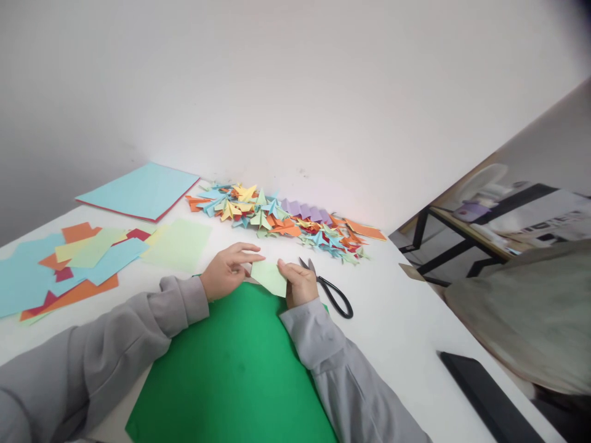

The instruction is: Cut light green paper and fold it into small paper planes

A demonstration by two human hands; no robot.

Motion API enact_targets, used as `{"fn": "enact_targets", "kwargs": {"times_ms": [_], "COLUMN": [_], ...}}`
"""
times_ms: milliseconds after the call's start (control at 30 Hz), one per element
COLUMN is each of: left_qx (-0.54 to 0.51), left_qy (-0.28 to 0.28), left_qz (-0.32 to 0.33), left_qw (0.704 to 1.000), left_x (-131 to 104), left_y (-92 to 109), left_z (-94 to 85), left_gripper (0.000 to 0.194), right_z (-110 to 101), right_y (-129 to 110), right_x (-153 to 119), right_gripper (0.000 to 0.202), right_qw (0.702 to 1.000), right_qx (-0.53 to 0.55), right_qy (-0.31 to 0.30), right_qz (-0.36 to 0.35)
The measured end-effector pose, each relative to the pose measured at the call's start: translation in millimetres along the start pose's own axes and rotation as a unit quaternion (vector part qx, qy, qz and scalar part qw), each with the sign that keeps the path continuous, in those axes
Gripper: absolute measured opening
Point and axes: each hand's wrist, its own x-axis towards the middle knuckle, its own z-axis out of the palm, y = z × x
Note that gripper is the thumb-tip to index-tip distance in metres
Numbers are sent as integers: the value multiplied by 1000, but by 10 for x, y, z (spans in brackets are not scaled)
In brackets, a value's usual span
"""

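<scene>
head view, as i watch from afar: the small pale green paper (270, 280) lies between the two hands, above the far end of the big green sheet (235, 369). my right hand (301, 284) is nearer; its thumb and fingers pinch the paper's right edge. the paper reaches leftward from that pinch toward my left hand (228, 271), its lower edge slanting down to the right; i can't judge its long axis, seen so foreshortened. the left index finger points out along the paper's upper left corner, the others loosely bent, and i can't tell whether they grip it. black-handled scissors (339, 298) rest on the table (392, 332), just right of the right hand. dark marks like lettering on a pale surface (549, 212) at far right are too blurred to read.
</scene>
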Motion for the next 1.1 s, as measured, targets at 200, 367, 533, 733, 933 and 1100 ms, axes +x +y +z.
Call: {"fn": "enact_targets", "kwargs": {"times_ms": [200, 367, 533, 733, 933, 1100], "left_qx": [71, 20, 3, -18, -35, -48], "left_qy": [-21, -14, -31, -52, -30, -33], "left_qz": [69, -30, -79, -84, -53, -42], "left_qw": [995, 999, 996, 995, 998, 997], "left_x": [-12, 2, -5, -13, -23, -22], "left_y": [-6, 6, -6, -52, -59, -47], "left_z": [7, 16, 20, 29, 39, 42], "left_gripper": [23, 18, 14, 16, 23, 19], "right_z": [27, 60, 56, 69, 34, 48], "right_y": [-82, -96, -74, -53, 16, 7], "right_x": [-29, -63, -97, -94, -48, -59], "right_gripper": [32, 48, 39, 41, 21, 21], "right_qw": [998, 994, 994, 994, 994, 994], "right_qx": [37, 93, 76, 41, -45, -32], "right_qy": [-48, -66, -57, -58, -59, -55], "right_qz": [27, -6, -62, -83, -82, -84]}}
